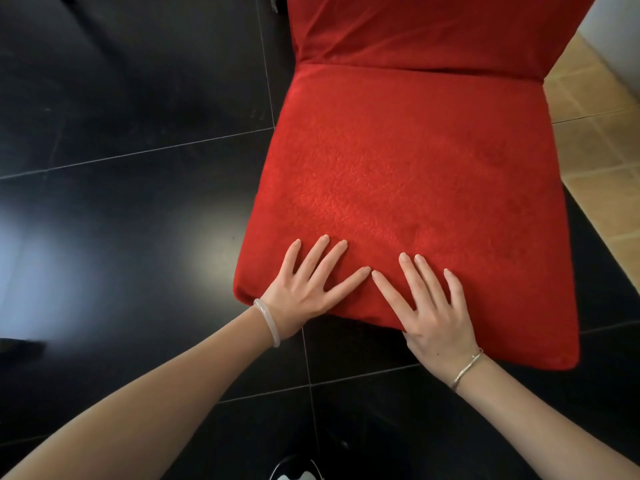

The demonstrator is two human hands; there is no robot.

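A chair wrapped in a red fabric cover fills the middle and right of the head view; its seat [415, 174] faces me and its backrest [433, 29] rises at the top. My left hand [308, 282] lies flat near the seat's front left corner, fingers spread and straight, a pale bangle on the wrist. My right hand [433, 310] lies flat on the front edge beside it, fingers spread, a thin silver bracelet on the wrist. The two index fingertips nearly meet. Neither hand holds anything.
Glossy black floor tiles [138, 202] surround the chair on the left and below. Beige tiles [595, 147] lie to the right, with a white wall [620, 39] at the upper right. A black-and-white shoe tip [298, 471] shows at the bottom edge.
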